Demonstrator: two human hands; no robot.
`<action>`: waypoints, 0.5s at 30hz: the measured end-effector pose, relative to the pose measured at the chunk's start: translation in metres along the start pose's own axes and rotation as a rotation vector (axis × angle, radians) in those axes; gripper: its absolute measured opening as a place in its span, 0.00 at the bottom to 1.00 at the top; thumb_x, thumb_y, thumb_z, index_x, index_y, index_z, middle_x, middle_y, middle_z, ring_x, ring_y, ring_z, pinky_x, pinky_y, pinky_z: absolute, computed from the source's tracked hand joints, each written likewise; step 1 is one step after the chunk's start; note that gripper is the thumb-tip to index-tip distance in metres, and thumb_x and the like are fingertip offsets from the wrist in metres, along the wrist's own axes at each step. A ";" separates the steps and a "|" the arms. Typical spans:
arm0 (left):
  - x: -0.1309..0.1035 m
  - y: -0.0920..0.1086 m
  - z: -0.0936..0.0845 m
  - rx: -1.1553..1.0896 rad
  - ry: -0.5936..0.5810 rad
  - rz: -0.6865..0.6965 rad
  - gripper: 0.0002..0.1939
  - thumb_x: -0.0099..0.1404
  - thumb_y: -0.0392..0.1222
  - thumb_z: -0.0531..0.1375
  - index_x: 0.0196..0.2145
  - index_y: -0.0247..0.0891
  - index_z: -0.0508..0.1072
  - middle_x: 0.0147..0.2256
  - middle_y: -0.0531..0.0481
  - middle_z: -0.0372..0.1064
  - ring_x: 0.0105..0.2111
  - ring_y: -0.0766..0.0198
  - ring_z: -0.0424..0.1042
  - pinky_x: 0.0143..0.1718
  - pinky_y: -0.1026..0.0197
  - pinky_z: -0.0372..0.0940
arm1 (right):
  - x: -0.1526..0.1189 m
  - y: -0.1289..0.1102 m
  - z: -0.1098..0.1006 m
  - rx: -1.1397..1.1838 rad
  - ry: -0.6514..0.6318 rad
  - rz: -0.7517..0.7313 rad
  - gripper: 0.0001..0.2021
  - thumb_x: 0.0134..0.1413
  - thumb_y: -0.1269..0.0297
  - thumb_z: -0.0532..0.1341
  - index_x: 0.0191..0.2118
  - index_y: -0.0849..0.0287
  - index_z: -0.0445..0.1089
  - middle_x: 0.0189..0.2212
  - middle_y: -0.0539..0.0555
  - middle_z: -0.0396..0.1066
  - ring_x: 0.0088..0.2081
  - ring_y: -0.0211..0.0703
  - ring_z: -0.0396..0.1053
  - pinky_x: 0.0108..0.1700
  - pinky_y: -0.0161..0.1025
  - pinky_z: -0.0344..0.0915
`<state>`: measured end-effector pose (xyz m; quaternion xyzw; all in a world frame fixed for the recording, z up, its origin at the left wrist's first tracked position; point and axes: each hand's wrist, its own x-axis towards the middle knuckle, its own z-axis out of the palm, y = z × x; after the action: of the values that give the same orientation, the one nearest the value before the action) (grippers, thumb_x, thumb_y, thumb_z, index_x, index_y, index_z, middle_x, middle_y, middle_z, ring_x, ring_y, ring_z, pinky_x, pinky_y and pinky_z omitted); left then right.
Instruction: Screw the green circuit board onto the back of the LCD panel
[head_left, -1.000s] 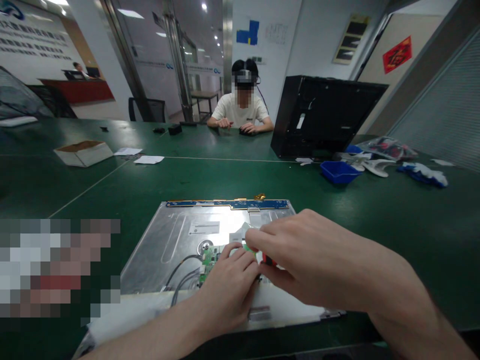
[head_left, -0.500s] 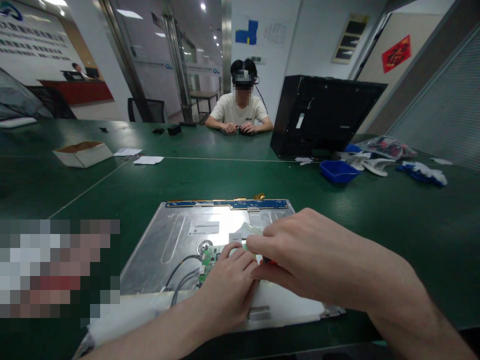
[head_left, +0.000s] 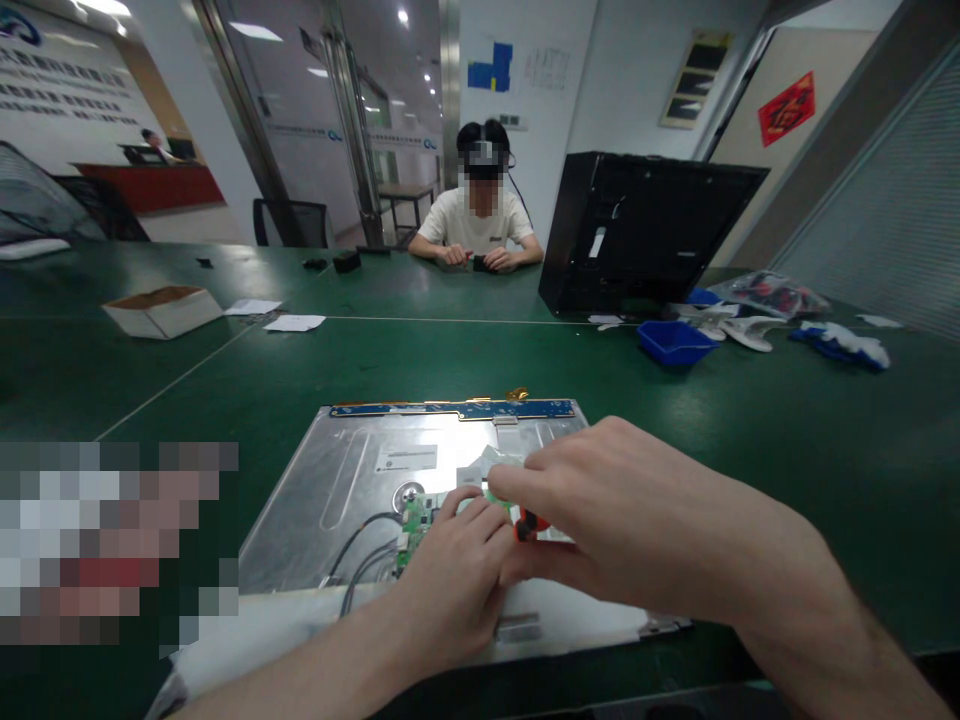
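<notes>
A flat silver metal panel [head_left: 296,540] lies on the dark green tabletop [head_left: 247,385] directly before the person, its metal back facing up, which leaves the small green circuit board [head_left: 414,515] near its middle open to both hands. Lying flat probably gives it steady support under pressure.

The left hand [head_left: 465,565] rests over the circuit board, its fingers close together and slightly curled, likely to steady it; whether their tips pinch anything is hidden. The right hand [head_left: 622,510] arches over from the right, thumb and forefinger pinching a small red-and-black handle [head_left: 529,524], just beside the left fingertips. That raised wrist suggests a grip suited to turning or pressing from above, though the handle's lower end cannot be seen.

Black and grey cables [head_left: 367,525] loop off the board's left side, away from the right hand. A narrow blue circuit strip [head_left: 450,410] runs along the panel's far edge. The large black plastic housing [head_left: 660,230] and shallow blue plastic tray [head_left: 677,352] stand well apart, leaving room around the panel.
</notes>
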<state>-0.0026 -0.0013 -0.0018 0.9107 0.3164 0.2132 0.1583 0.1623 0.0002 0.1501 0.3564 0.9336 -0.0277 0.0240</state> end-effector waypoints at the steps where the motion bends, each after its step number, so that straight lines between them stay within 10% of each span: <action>1: 0.000 0.000 0.000 0.015 0.004 0.000 0.11 0.60 0.31 0.53 0.40 0.38 0.69 0.42 0.45 0.71 0.48 0.52 0.66 0.54 0.45 0.54 | 0.000 0.001 0.001 -0.012 0.014 0.004 0.03 0.58 0.63 0.60 0.37 0.55 0.67 0.28 0.49 0.73 0.29 0.43 0.70 0.26 0.38 0.50; 15: -0.001 0.000 -0.001 0.011 -0.004 0.002 0.12 0.64 0.33 0.52 0.44 0.37 0.69 0.44 0.44 0.71 0.47 0.52 0.66 0.54 0.44 0.54 | -0.001 0.003 -0.002 0.042 -0.001 -0.027 0.04 0.56 0.63 0.61 0.36 0.56 0.67 0.31 0.49 0.74 0.32 0.42 0.71 0.29 0.38 0.54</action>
<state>-0.0033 -0.0018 -0.0008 0.9123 0.3165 0.2095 0.1538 0.1654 0.0017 0.1516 0.3440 0.9376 -0.0480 0.0166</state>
